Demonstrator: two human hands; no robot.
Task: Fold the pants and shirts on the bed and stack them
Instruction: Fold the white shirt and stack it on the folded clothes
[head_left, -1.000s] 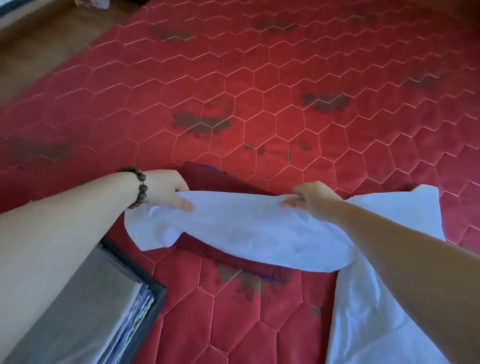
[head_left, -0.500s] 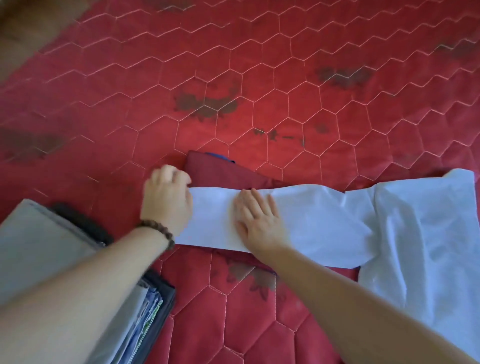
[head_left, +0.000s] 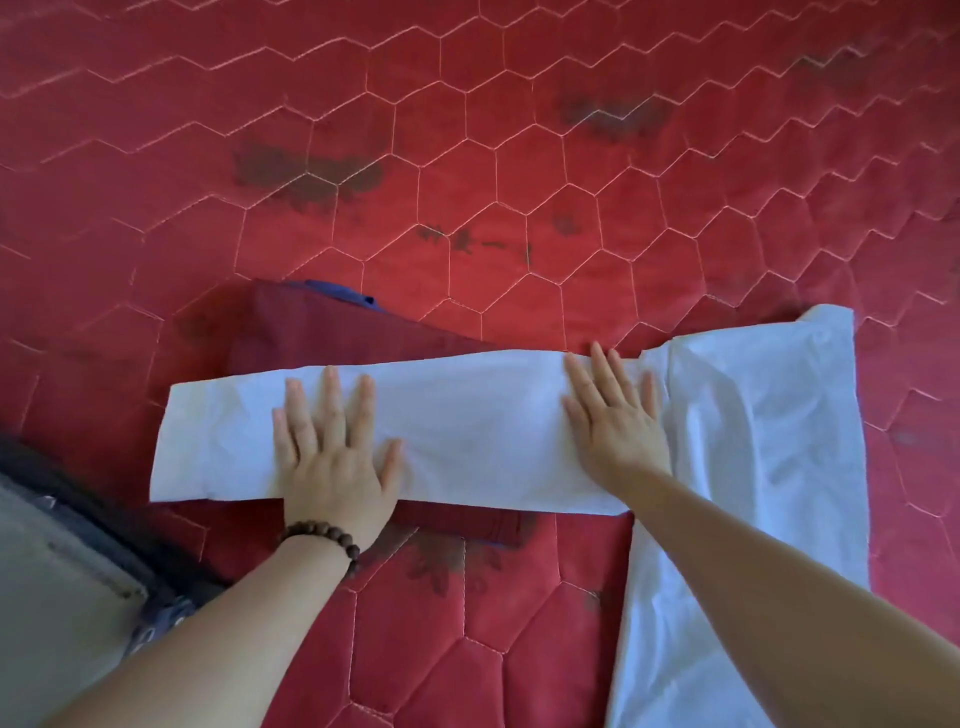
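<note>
Two hands: both lie flat, fingers straight and spread, palms down on a white garment; neither grips anything.
Left hand (head_left: 332, 447): presses the long white strip toward its left end; a beaded bracelet (head_left: 324, 538) circles the wrist.
Right hand (head_left: 613, 415): presses where the strip meets the garment's wider body.
White garment (head_left: 478, 431): a pale shirt or pants (which one, I cannot tell), its strip lying across the red quilted bed (head_left: 519, 156), its body trailing down the right side.
Dark red garment (head_left: 322, 332): folded, lying under the strip, with a blue edge showing at its far corner.
Grey stack (head_left: 52, 597): folded cloth at lower left, near the bed's edge.
Step in hand: likely smoothing the strip flat before the next fold.
Doing it well: sweep both palms outward from the middle, keep the long edges parallel, press out wrinkles, then fold toward the body.
</note>
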